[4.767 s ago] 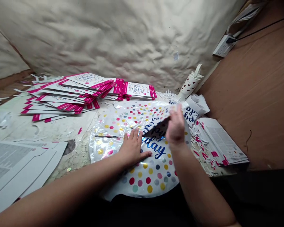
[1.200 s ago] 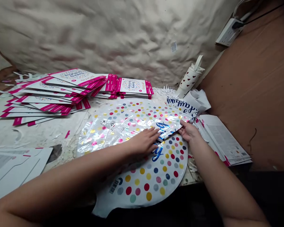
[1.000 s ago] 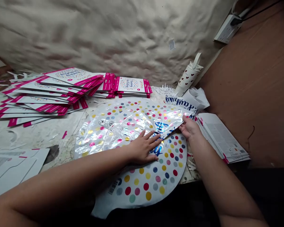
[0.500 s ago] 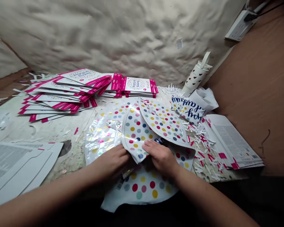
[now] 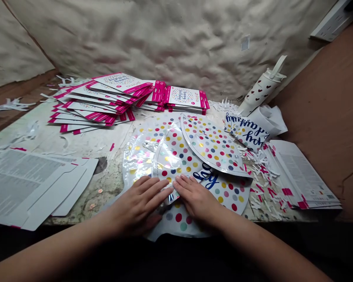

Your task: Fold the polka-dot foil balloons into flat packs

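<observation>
In front of me lies a flat foil balloon point(image 5: 220, 147), white with coloured dots and dark blue lettering, partly folded over on itself. Shiny sheets with the same dots point(image 5: 137, 150) stick out beneath it on the left. My left hand point(image 5: 142, 201) rests on the folded flap near its lower edge, fingers stretched out. Close beside it, my right hand point(image 5: 195, 196) lies flat on the same fold with its fingers extended. Both palms face down, and the fingertips almost meet. The underside of the fold is hidden.
Pink-edged white packets point(image 5: 97, 102) are piled at the back left, with another stack point(image 5: 185, 98) beside them. Flat printed cards point(image 5: 41, 180) lie at left, more point(image 5: 306, 176) at right. A heart-patterned bottle point(image 5: 260, 92) leans behind a crumpled lettered foil point(image 5: 250, 131). Paper strips point(image 5: 264, 188) litter the right.
My left hand has come out from beneath the fold and now lies flat on top. The flap is pressed lower, and more blue lettering shows. The view has shifted.
</observation>
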### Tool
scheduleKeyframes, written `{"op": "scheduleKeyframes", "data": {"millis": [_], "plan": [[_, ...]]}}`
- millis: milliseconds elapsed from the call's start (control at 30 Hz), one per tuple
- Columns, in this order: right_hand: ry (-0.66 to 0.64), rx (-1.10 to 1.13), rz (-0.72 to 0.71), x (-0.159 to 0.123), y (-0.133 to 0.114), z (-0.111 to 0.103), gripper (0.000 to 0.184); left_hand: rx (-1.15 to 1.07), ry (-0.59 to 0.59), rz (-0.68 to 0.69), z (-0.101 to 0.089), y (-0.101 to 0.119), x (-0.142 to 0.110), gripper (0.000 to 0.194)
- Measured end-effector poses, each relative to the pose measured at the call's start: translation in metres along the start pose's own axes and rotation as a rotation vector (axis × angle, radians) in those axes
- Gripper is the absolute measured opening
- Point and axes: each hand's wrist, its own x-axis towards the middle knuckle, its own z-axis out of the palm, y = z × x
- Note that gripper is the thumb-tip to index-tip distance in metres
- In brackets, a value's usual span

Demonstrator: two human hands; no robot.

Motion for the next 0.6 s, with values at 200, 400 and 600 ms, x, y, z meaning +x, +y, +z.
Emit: {"op": "scheduleKeyframes", "data": {"millis": [200,400,600], "plan": [[0.199,-0.061,0.149,-0.015,0.023,-0.014,0.044,0.042,-0.016,0.113,0.013,-0.008,0.020,0.020],[0.353,-0.228,0.724,-0.012,0.088,-0.068,0.069,-0.028,-0.002,0.071,0.019,-0.008,0.021,0.019],[0.243,-0.188,0.063,-0.011,0.068,-0.064,0.057,-0.185,-0.061,-0.212,0.004,0.003,0.032,0.018]]}}
